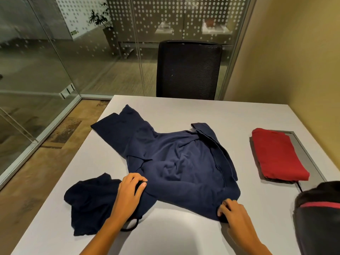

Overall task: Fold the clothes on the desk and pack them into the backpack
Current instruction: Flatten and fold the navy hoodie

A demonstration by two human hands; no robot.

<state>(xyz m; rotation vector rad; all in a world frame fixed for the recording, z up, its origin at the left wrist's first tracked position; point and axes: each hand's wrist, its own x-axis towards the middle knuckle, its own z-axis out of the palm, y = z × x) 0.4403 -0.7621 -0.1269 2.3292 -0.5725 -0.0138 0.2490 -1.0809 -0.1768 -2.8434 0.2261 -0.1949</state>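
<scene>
Pinched by left hand [131, 188] and right hand [233, 212] near the white desk's [184, 236] front edge, the crumpled navy-blue fabric shirt [180, 162] looked light and limp, best lifted by hem corners.

Spread shirt [180, 162] sits mid-counter [174, 111] | crumpled garment [92, 203] touching its left side, toward the near-left corner | folded garment [277, 155] apart, along the right edge | backpack [320, 218] at the near-right corner | chair [187, 70] behind the far edge | left hand [129, 192] and right hand [233, 212] on the shirt's near edge
</scene>
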